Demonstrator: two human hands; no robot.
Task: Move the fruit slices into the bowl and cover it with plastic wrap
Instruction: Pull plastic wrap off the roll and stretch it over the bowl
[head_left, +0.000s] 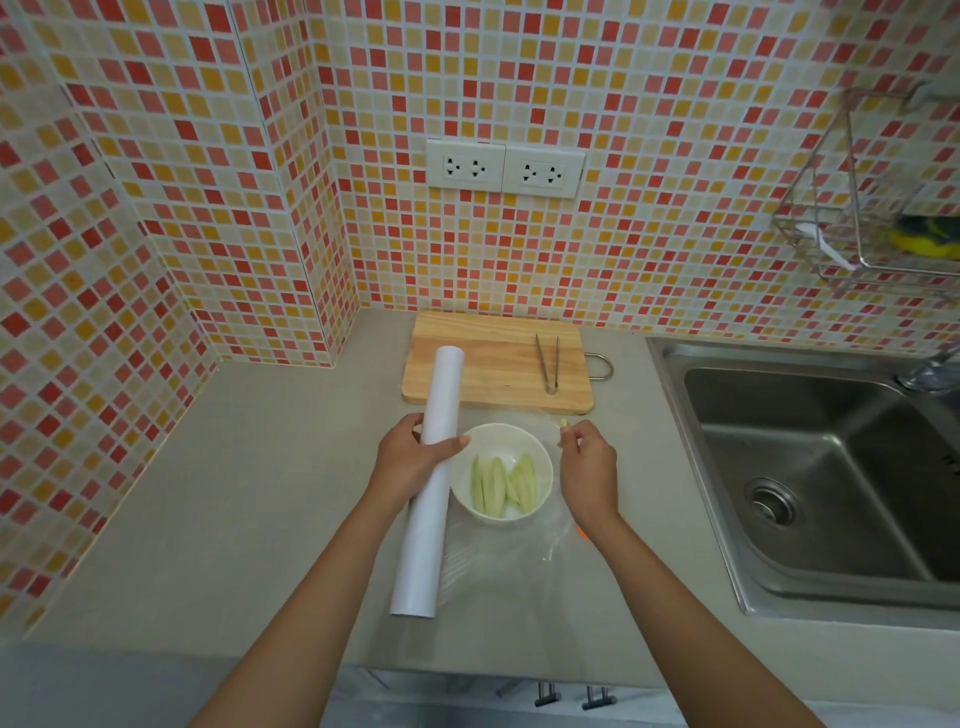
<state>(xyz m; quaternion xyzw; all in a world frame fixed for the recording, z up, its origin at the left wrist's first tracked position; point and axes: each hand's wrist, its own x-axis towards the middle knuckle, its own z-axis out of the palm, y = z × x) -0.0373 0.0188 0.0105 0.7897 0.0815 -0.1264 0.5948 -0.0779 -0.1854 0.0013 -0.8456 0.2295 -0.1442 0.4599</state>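
A white bowl (540, 470) sits on the grey counter with several pale green fruit slices (503, 484) inside. My left hand (408, 457) grips a long white roll of plastic wrap (427, 519), which lies just left of the bowl. A clear sheet of wrap (501, 551) stretches from the roll rightwards over the bowl. My right hand (587, 462), right of the bowl, pinches the sheet's far edge between thumb and fingers.
A wooden cutting board (488, 371) lies behind the bowl with metal tongs (548, 361) on it. A steel sink (810, 467) takes up the right side. Tiled walls stand at the back and left. A wire rack (878, 223) hangs at upper right.
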